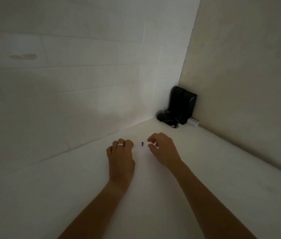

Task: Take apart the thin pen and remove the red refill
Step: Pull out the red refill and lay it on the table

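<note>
A thin pale pen point(139, 145) with a small blue band lies level between my two hands, just above the white table. My left hand point(120, 157), with a silver ring on one finger, pinches the pen's left end. My right hand point(164, 149) has its fingertips curled at the pen's right end, which they hide. The pen is washed out against the white surface and no red refill shows.
A white table top point(153, 195) fills the foreground, closed in by a white wall on the left and a beige wall on the right. In the far corner stand black speakers point(182, 105) with cables and a small white box point(193, 121).
</note>
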Demonstrator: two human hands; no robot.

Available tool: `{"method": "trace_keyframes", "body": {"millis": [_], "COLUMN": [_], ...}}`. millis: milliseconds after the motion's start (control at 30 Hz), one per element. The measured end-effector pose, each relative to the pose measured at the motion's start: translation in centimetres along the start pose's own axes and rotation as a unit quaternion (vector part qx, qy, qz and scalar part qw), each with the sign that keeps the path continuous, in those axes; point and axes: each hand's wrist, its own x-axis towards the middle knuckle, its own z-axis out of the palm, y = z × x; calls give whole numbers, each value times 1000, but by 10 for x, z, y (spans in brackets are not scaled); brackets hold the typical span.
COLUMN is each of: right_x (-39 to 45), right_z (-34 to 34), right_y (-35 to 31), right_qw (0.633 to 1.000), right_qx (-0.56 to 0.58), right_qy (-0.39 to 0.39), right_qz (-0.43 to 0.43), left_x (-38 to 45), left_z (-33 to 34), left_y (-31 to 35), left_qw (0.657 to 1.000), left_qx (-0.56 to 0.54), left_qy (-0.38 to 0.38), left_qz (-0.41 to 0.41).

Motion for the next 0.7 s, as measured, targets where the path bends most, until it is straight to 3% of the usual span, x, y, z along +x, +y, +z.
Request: {"method": "trace_keyframes", "body": {"millis": [300, 700], "right_x": [-80, -105], "right_z": [-28, -37], "right_y": [-6, 2], "right_qw": [994, 974], "right_qx": [62, 187], "right_qy": [80, 94], "right_qz": [29, 89], "left_x": [-13, -15], "left_z": [-4, -7], "left_y": [19, 18], "left_qw": [977, 958], "left_qx": [-81, -103], "left_qy": [-34, -74], "left_qz": [193, 257]}}
